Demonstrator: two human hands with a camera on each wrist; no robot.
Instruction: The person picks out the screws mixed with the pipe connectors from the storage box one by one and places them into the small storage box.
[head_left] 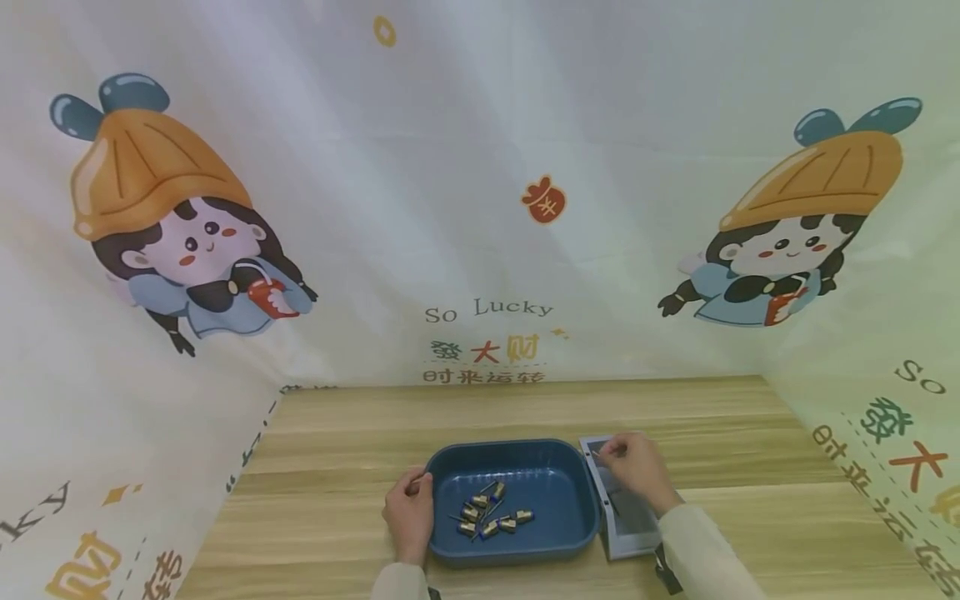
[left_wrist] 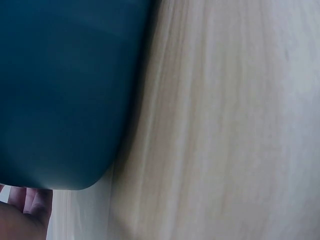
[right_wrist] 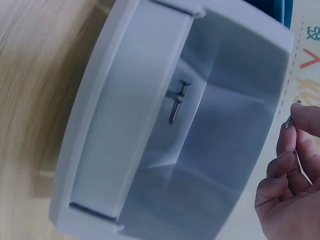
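Note:
My left hand [head_left: 409, 518] grips the left rim of a blue tray [head_left: 517, 557]; in the left wrist view its fingers [left_wrist: 35, 205] lie at the tray's lower edge. Inside the tray are several small brass-coloured parts [head_left: 487, 527] with blue ends and thin metal shafts. Over the far end of a light grey box, my right hand [head_left: 639, 473] pinches a small metal screw [right_wrist: 288, 121] between thumb and forefinger. A few dark screws [right_wrist: 176, 107] lie on the floor of that box [right_wrist: 107, 125], which stands against the tray's right side.
Under everything is a wood-grain table [head_left: 360, 417]. A pale printed cloth [head_left: 480, 250] with cartoon figures hangs behind and at both sides. By the right wrist a dark strap [head_left: 666, 575] shows.

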